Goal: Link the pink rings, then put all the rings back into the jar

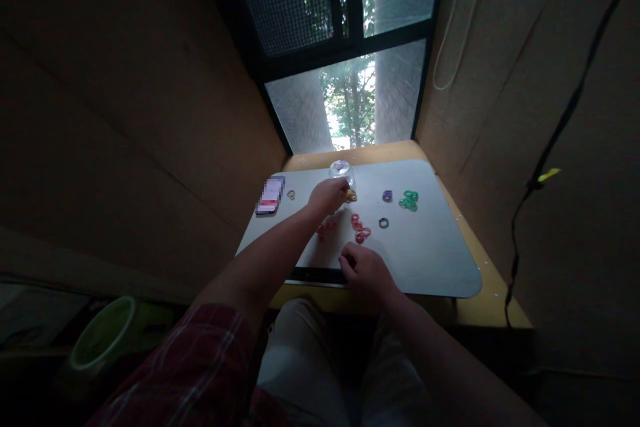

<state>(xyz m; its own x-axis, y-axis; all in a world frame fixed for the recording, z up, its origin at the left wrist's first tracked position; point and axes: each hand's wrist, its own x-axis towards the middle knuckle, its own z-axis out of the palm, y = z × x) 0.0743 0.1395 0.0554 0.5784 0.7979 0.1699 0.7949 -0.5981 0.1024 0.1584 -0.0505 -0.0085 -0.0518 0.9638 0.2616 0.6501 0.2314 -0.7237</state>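
My left hand (pixel 329 196) stretches over the white tabletop (pixel 425 260), fingers bent down at a small pile of yellow rings (pixel 352 195) that look like hair ties or bands. What its fingertips hold, if anything, is hidden. At the front edge rests my right hand (pixel 367 268), its fingers curled together; I cannot see into them. Just beyond it lie several red rings (pixel 360 227), and more small reddish rings (pixel 325 227) sit under my left forearm. Behind the left hand stands a clear round container (pixel 341 170).
Green rings (pixel 409 200), purple rings (pixel 387 195) and a dark ring (pixel 383 223) lie on the right. A phone (pixel 271 195) and a few pale rings (pixel 291 195) are at the left. Walls close in on both sides; a black cable (pixel 560 127) hangs right.
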